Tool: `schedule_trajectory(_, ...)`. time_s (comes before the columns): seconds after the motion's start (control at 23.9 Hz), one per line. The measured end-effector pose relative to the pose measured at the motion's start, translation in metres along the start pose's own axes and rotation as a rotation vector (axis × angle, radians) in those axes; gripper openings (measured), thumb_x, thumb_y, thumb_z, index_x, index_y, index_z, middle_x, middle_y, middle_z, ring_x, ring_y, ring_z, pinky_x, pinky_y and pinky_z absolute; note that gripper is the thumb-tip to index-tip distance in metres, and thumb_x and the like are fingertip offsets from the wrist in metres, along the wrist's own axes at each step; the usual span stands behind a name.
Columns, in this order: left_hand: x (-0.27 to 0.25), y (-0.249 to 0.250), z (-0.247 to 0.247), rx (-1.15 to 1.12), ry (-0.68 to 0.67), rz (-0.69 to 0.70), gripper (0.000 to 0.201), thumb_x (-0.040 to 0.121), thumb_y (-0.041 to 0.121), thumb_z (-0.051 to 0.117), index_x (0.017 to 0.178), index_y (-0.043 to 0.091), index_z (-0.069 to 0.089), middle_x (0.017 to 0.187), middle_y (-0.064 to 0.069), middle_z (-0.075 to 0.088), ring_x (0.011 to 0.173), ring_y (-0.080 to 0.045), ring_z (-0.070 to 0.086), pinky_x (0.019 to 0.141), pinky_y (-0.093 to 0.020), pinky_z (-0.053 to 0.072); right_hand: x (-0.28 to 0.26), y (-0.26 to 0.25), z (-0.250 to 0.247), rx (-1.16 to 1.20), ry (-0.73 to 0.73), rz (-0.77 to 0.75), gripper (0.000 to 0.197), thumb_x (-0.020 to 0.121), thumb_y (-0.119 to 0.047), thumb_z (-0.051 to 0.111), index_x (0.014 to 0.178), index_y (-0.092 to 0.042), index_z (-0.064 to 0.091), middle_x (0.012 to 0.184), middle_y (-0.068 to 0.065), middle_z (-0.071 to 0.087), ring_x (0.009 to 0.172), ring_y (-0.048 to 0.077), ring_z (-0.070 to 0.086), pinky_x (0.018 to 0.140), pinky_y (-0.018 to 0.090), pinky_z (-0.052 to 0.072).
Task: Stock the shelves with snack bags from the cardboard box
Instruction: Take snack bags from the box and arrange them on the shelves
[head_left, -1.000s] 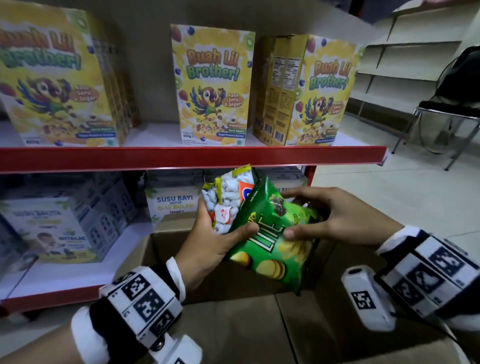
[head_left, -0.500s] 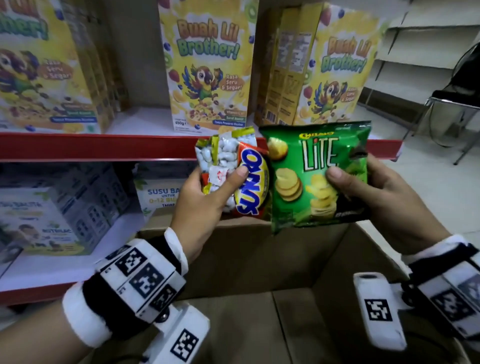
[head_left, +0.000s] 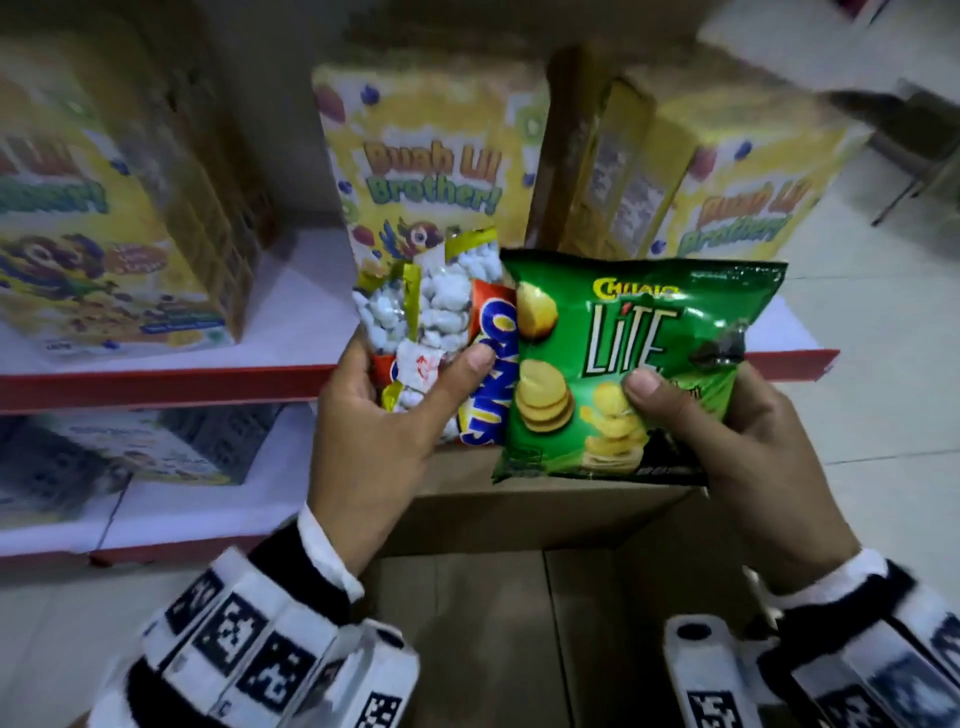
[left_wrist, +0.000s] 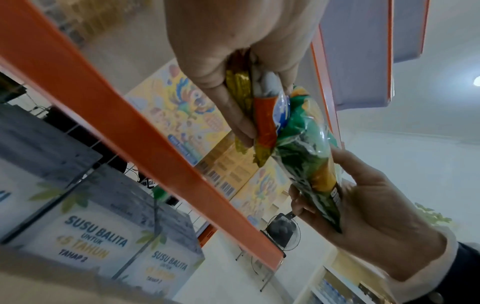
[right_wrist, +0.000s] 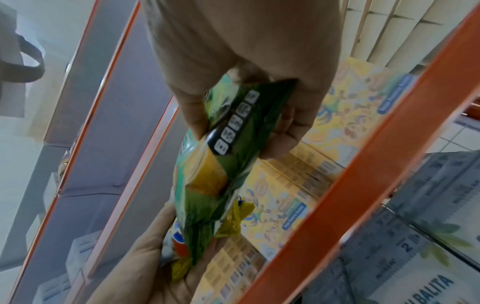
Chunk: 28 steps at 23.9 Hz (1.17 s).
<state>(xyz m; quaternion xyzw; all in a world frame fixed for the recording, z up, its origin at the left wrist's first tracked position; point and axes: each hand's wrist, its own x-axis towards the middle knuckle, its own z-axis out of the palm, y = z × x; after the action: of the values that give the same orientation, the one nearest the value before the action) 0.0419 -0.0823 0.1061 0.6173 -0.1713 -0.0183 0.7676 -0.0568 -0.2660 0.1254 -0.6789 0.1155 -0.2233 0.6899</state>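
Head view: at frame centre, the left hand (head_left: 384, 431) grips a clear bag (head_left: 415, 322) and an orange bag (head_left: 491, 374), thumb pressed across them. Just right, the right hand (head_left: 737, 447) pinches the green bag (head_left: 623, 364) upright over the box (head_left: 519, 519), before the red shelf (head_left: 156, 384) with cereal boxes (head_left: 431, 176).

Left wrist view: fingers (left_wrist: 239, 115) curl round the bags.

Right wrist view: fingers (right_wrist: 288, 131) clamp the green bag's edge.

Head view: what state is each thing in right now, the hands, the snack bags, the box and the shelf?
Left hand: grips two bags together.
Peanut bag: sealed, upright, held.
Orange bag: behind the peanut bag, held.
Right hand: grips one bag.
Green chips bag: sealed, upright, off the shelf.
Cardboard box: open, below the hands.
Cereal boxes: upright on the red-edged shelf.
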Motion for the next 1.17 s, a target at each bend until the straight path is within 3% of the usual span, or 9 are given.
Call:
schedule_trajectory(0.33,0.014,0.206,0.030,-0.083,0.026,-0.051,0.057,0.059,0.037,0.086,0.109,0.026,0.062,0.106,0.005,0.073,0.099,-0.016,0.070,0.076,-0.028,0.057,-0.005,-0.227,0.009,-0.094,-0.061,-0.026,0.029,0.064,-0.038,0.072,0.092,-0.030,0.072,0.093,-0.003,0.075,0.084,0.013,0.072,0.070,0.024,0.057)
schedule_trajectory(0.46,0.030,0.300,0.039,-0.066,-0.013,-0.004,0.048,0.063,0.040,0.083,0.107,0.033,0.064,0.106,0.007,0.073,0.097,-0.014,0.070,0.073,-0.026,0.058,0.000,-0.324,0.012,-0.103,-0.090,-0.087,0.028,0.064,-0.037,0.072,0.091,-0.032,0.072,0.090,-0.006,0.076,0.080,0.010,0.072,0.066,0.019,0.056)
schedule_trajectory(0.54,0.045,0.366,0.043,-0.062,-0.041,0.037,0.041,0.065,0.041,0.082,0.102,0.040,0.065,0.103,0.009,0.074,0.093,-0.011,0.071,0.070,-0.021,0.057,0.006,-0.390,0.017,-0.095,-0.116,-0.122,0.031,0.063,-0.036,0.073,0.093,-0.030,0.072,0.092,-0.003,0.076,0.081,0.013,0.073,0.067,0.023,0.057)
schedule_trajectory(0.67,0.065,0.449,0.051,-0.089,-0.059,0.045,0.044,0.061,0.037,0.085,0.101,0.039,0.068,0.105,0.004,0.074,0.096,-0.018,0.071,0.078,-0.034,0.056,0.016,-0.475,0.025,-0.071,-0.131,-0.157,0.037,0.058,-0.031,0.075,0.094,-0.021,0.070,0.092,0.002,0.076,0.079,0.017,0.073,0.067,0.029,0.059)
schedule_trajectory(0.75,0.076,0.496,0.052,-0.097,-0.054,0.044,0.047,0.060,0.040,0.085,0.104,0.037,0.067,0.107,0.002,0.073,0.100,-0.021,0.070,0.082,-0.039,0.055,0.024,-0.525,0.034,-0.101,-0.168,-0.187,0.045,0.057,-0.031,0.078,0.099,-0.020,0.067,0.095,0.001,0.075,0.083,0.015,0.072,0.068,0.025,0.058)
schedule_trajectory(0.84,0.087,0.530,0.050,-0.035,-0.065,0.088,0.053,0.061,0.047,0.079,0.110,0.033,0.064,0.107,0.006,0.073,0.099,-0.017,0.070,0.079,-0.033,0.058,0.033,-0.563,0.043,-0.131,-0.204,-0.223,0.046,0.055,-0.035,0.086,0.097,-0.026,0.068,0.095,-0.001,0.075,0.083,0.013,0.072,0.069,0.023,0.057)
schedule_trajectory(0.92,0.099,0.561,0.040,-0.017,-0.051,0.120,0.056,0.061,0.047,0.075,0.112,0.027,0.061,0.103,0.008,0.074,0.093,-0.013,0.071,0.071,-0.025,0.059,0.045,-0.600,0.054,-0.142,-0.172,-0.255,0.044,0.052,-0.051,0.087,0.089,-0.037,0.067,0.090,-0.005,0.075,0.080,0.013,0.072,0.067,0.026,0.057)
schedule_trajectory(1.05,0.110,0.596,0.015,-0.006,0.002,0.134,0.044,0.069,0.038,0.072,0.110,0.026,0.061,0.096,0.011,0.075,0.083,-0.008,0.072,0.057,-0.016,0.054,0.078,-0.642,0.078,-0.143,0.007,-0.340,0.056,0.044,-0.067,0.081,0.090,-0.042,0.063,0.096,-0.009,0.073,0.091,0.013,0.070,0.080,0.035,0.056)
schedule_trajectory(1.17,0.115,0.612,-0.013,0.012,0.048,0.110,0.044,0.073,0.036,0.070,0.115,0.027,0.059,0.101,0.009,0.074,0.090,-0.010,0.071,0.071,-0.027,0.058,0.122,-0.658,0.118,-0.183,0.096,-0.369,0.093,0.043,-0.068,0.079,0.120,-0.020,0.056,0.121,0.005,0.065,0.114,0.026,0.060,0.099,0.050,0.047)
